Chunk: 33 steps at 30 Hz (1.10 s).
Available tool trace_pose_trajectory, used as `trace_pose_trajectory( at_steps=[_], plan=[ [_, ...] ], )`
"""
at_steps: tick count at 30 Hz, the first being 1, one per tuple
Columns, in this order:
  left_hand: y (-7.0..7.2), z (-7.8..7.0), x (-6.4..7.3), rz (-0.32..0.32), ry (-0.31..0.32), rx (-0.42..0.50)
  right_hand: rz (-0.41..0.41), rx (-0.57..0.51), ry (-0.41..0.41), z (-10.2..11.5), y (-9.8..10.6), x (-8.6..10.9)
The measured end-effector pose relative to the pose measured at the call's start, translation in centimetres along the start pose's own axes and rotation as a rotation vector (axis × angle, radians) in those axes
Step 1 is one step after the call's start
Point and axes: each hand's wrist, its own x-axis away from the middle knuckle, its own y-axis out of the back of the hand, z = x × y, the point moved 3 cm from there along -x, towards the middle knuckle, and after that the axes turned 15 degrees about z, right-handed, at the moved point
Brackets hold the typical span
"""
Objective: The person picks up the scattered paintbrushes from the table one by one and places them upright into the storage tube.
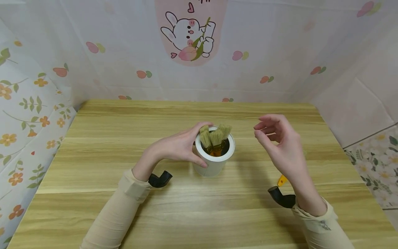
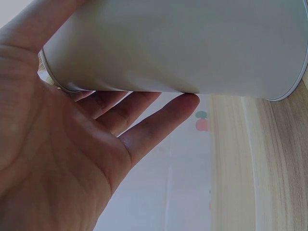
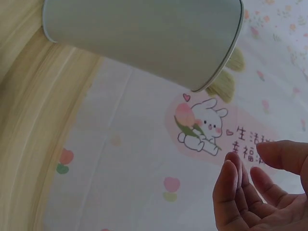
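Note:
A white can (image 1: 214, 166) stands upright on the wooden table, holding three paintbrushes (image 1: 216, 137) with their pale bristles up. My left hand (image 1: 177, 147) grips the can from its left side, thumb at the front and fingers round the back near the rim. In the left wrist view, those fingers (image 2: 166, 120) lie against the smooth wall of the can. To the right of the can, my right hand (image 1: 281, 141) is raised above the table. Its fingers are loosely bent, with a gap to the thumb and nothing between them.
A yellow-orange handle (image 1: 282, 180) lies on the table (image 1: 192, 214), partly hidden behind my right wrist. Black curved pieces (image 1: 160, 179) sit at both wrists. Printed cloth (image 1: 124, 52) hangs behind the table and along its sides.

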Motion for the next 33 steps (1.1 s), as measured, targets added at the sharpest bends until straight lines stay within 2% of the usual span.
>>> trace_pose_trajectory(
  at_steps=[6,14,23,28,33],
  plan=[
    [0.1,0.1,0.1,-0.005,0.004,-0.010,-0.011,0.043,-0.043,-1.6,0.7,0.7],
    [0.1,0.2,0.2,-0.010,0.000,-0.027,-0.027,0.079,-0.126,-5.3,2.5,2.2],
    [0.2,0.3,0.1,-0.007,-0.007,-0.037,-0.028,0.150,-0.273,-9.1,4.7,4.6],
    [0.2,0.2,0.1,-0.002,0.005,-0.038,0.008,0.172,-0.359,-11.1,5.3,5.8],
    [0.1,0.3,0.2,-0.007,0.001,-0.023,0.070,0.225,-0.412,-13.0,5.1,6.3]
  ],
)
